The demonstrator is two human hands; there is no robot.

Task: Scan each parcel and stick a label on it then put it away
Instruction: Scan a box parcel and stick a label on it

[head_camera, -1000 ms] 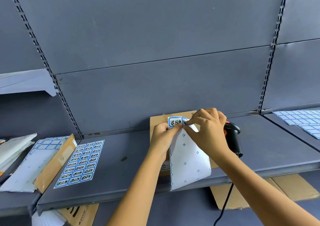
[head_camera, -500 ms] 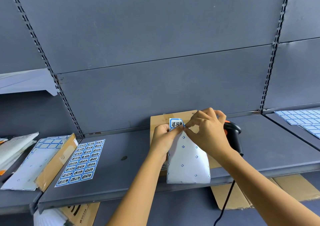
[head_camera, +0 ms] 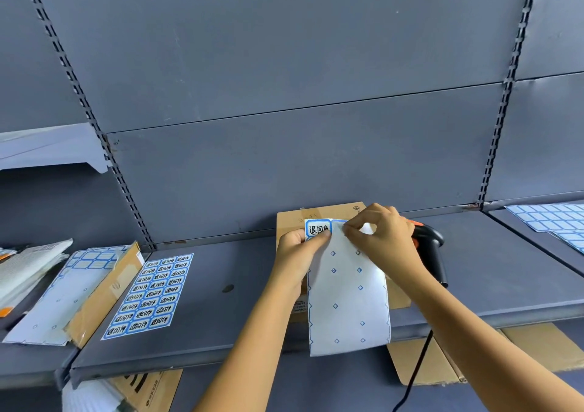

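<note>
I have the parcel (head_camera: 319,212) lying flat on the shelf (head_camera: 221,317), pushed up to the back panel. Directly over the parcel, my left hand (head_camera: 297,250) pinches the backing sheet (head_camera: 347,301) at its top corner, thumb on the one printed label (head_camera: 318,229) I can read. My right hand (head_camera: 382,238) pinches a second label (head_camera: 339,224) at the sheet's top edge. I cannot tell whether it is fully free.

The sheet hangs loose below my grip, so I think the peeled label could fold onto itself or cling to my fingertips, and a sharp pull might tear it. The scanner (head_camera: 429,247) lies just right of the parcel with its cable drooping over the shelf edge, where my forearm could snag it.
</note>
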